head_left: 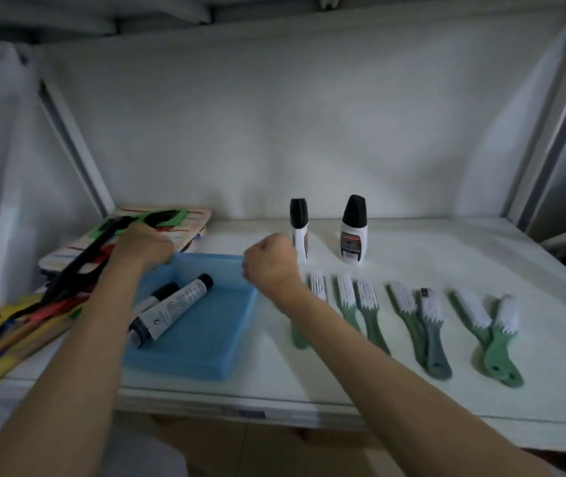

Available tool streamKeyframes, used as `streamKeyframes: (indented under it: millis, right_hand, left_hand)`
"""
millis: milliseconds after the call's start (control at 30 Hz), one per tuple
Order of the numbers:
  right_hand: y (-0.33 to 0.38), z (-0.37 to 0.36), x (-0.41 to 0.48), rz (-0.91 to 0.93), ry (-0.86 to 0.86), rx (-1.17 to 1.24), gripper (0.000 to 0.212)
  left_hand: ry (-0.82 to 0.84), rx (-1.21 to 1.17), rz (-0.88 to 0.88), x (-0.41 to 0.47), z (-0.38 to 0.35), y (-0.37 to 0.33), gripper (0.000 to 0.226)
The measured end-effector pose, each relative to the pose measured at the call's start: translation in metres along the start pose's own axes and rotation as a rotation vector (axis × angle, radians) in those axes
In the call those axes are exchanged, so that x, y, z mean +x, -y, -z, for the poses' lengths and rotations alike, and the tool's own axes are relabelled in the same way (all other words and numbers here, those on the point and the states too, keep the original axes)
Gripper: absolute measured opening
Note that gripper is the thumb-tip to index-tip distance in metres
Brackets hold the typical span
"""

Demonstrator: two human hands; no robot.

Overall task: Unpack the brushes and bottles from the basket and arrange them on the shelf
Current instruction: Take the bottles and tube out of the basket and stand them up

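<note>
A blue basket (206,342) sits on the white shelf (412,256), left of centre. Two white tubes with black caps (175,305) lie side by side in it. My left hand (144,246) is closed at the basket's far left corner. My right hand (270,265) is a fist at its far right corner, fingers curled on the rim. Two white bottles with black caps (299,232) (353,232) stand upright behind. Several green and grey brushes with white bristles (412,315) lie in a row to the right; my right forearm covers part of the leftmost brush.
A stack of colourful striped cloths and items with black and green straps (78,266) lies at the shelf's left end, touching the basket's left side. The shelf's metal uprights (550,139) stand at both sides. The front edge (274,407) runs below my forearms.
</note>
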State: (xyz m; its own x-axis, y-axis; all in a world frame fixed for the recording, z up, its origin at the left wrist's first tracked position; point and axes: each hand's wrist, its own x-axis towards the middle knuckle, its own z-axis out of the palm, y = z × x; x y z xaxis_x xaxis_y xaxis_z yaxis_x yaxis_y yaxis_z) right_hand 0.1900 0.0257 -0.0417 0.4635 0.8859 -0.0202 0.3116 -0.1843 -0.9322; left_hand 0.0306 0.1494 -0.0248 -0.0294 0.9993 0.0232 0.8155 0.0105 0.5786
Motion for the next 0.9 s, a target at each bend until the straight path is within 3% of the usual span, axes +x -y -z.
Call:
streamKeyframes:
  millis: [100, 200, 333, 400, 633, 900]
  right_hand:
    - [0.023, -0.051, -0.019, 0.002, 0.239, -0.030, 0.008]
    - [0.020, -0.083, -0.030, 0.107, 0.361, -0.257, 0.016]
    - [0.004, -0.109, -0.021, 0.233, 0.343, -0.651, 0.043]
    - [-0.002, -0.116, -0.010, 0.294, 0.319, -0.779, 0.046]
    - [-0.014, -0.118, 0.010, 0.383, 0.359, -0.949, 0.048]
    - [-0.026, -0.106, 0.018, 0.438, 0.396, -1.079, 0.043]
  left_hand:
    - [0.031, 0.232, 0.133, -0.016, 0.000, 0.024, 0.048]
    - [0.072, 0.277, 0.080, -0.020, -0.003, 0.031, 0.041]
    - [0.134, 0.340, -0.042, -0.014, -0.007, 0.036, 0.023]
    - [0.148, 0.360, -0.051, -0.012, -0.006, 0.042, 0.017]
    - [0.119, 0.735, -0.145, -0.016, -0.017, 0.042, 0.046]
    - [0.250, 0.698, -0.148, -0.024, -0.019, 0.034, 0.041]
